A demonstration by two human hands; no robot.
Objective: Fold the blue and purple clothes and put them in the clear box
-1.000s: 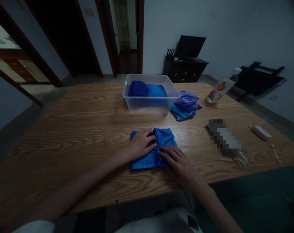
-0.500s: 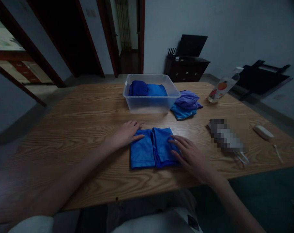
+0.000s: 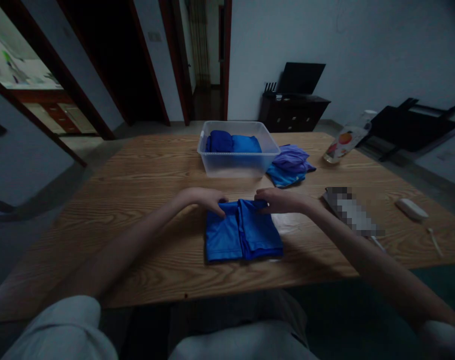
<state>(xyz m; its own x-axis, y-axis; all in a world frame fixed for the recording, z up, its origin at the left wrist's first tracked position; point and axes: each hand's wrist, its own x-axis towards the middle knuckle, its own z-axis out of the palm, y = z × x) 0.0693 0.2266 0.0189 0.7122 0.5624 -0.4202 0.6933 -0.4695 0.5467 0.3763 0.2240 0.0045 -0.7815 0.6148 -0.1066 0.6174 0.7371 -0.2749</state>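
Note:
A shiny blue garment [image 3: 224,237], folded with its two sides turned in to a middle seam, lies flat on the wooden table in front of me. My left hand [image 3: 209,199] is at its far left corner, thumb on top and fingers curled over the far edge. At the far right corner, my right hand [image 3: 278,201] pinches the edge between thumb and fingers. The fingertips under the cloth are partly hidden. Beyond the garment stands a clear plastic bin [image 3: 238,167] holding rolled dark blue cloth [image 3: 221,141] and brighter blue cloth [image 3: 247,144].
Right of the bin lies a crumpled purple and blue cloth pile [image 3: 291,162]. A clear bottle [image 3: 343,145] with a fruit label stands at the far right. A blurred-out packet [image 3: 351,212], a white oval case [image 3: 412,209] and a thin white stick [image 3: 435,242] rest on the table [image 3: 137,225].
My right hand has moved from the garment's right side to its far right corner and now grips there. The left hand's fingers have curled in at the far left corner.

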